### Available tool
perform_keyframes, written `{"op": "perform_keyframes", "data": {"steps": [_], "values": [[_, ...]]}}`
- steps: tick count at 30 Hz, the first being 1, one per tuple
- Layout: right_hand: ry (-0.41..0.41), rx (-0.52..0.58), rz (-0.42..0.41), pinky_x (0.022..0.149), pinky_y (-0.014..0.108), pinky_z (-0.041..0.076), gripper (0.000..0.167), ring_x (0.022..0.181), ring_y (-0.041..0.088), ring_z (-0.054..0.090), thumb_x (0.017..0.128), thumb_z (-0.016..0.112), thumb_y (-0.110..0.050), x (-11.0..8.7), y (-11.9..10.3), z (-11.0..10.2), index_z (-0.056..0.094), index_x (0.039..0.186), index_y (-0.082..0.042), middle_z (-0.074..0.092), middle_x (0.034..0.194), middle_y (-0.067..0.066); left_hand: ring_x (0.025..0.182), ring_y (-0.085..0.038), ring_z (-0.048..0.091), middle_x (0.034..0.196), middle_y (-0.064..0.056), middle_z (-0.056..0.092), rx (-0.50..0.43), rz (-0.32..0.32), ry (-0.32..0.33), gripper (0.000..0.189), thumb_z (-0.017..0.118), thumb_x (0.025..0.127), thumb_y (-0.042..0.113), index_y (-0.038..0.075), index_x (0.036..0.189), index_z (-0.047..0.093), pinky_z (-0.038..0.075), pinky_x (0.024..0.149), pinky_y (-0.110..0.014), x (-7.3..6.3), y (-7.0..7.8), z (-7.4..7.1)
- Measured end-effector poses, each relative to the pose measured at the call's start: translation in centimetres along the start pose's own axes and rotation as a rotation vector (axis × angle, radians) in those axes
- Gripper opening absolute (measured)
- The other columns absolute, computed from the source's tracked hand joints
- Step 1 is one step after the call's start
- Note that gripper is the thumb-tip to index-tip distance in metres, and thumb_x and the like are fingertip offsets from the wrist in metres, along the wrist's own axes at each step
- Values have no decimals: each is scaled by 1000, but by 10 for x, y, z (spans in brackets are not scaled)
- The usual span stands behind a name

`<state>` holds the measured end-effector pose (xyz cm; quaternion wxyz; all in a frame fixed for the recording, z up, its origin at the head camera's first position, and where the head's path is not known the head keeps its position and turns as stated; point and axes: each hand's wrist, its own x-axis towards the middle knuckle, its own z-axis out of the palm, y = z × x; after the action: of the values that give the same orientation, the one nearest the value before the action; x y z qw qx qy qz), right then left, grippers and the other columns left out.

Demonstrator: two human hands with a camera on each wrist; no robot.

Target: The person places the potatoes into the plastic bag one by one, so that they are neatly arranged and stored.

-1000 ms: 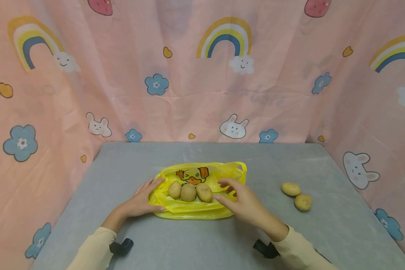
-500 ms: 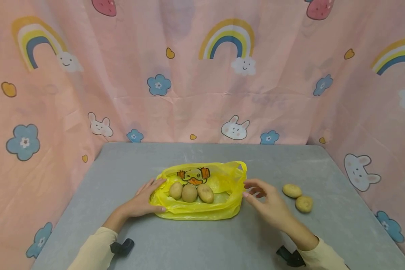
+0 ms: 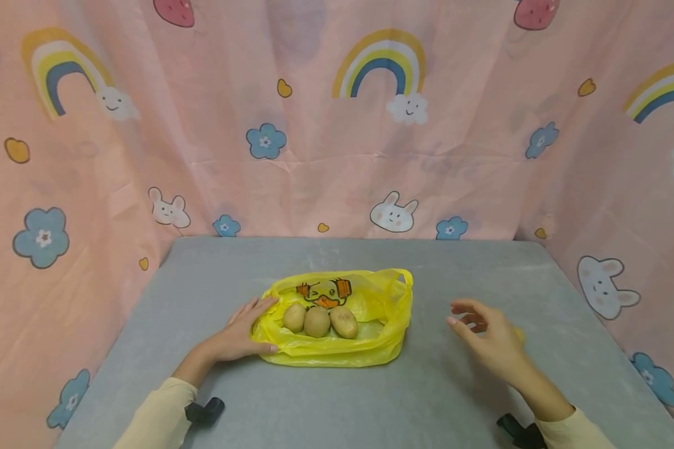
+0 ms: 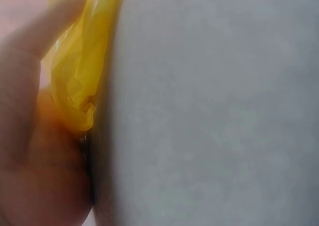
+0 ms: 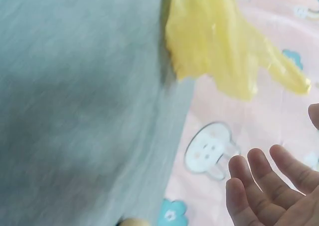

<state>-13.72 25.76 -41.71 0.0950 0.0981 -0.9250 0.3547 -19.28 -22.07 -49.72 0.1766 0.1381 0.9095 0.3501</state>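
Note:
A yellow plastic bag (image 3: 371,352) with a printed duck face lies in the middle of the table, its mouth held wide. Inside sit three potatoes in a row: a left potato (image 3: 294,317), a middle potato (image 3: 317,322) and a right potato (image 3: 344,322). My left hand (image 3: 238,333) rests against the bag's left side, thumb and fingers spread along its edge; the left wrist view shows yellow plastic (image 4: 82,71) beside the thumb. Off to the bag's right, my right hand (image 3: 491,340) is empty, fingers loosely bent. Behind it, a loose potato (image 3: 520,335) is mostly hidden.
The grey table (image 3: 337,405) ends at a pink printed curtain (image 3: 314,181) at the back and sides. A bag handle loop (image 3: 404,275) stands up at the bag's right. Dark wrist mounts (image 3: 205,411) hang from both sleeves.
My right hand has moved from over the bag's right part out to the right, and now covers most of the two loose potatoes. My left hand has stayed on the bag.

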Motion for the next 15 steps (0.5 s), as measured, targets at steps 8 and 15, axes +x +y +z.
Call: {"op": "perform_keyframes", "data": {"steps": [8,15], "values": [[11,-12,57,73,19,53,35,90,-15,55,100,64,-25,0,34,-13,64,127,-4,72,118,18,156,-49,-2,172,-13,9,3,-1,6,103,77,79,59,36,162,19,5,115,-79,-2,-1,-1],[44,-17,39,72,9,50,35,92,-24,46,100,64,-21,-5,67,-21,62,127,2,69,118,25,156,-49,-2,172,-14,7,3,-1,4,103,77,80,59,37,162,19,5,115,-79,0,-3,0]]}}
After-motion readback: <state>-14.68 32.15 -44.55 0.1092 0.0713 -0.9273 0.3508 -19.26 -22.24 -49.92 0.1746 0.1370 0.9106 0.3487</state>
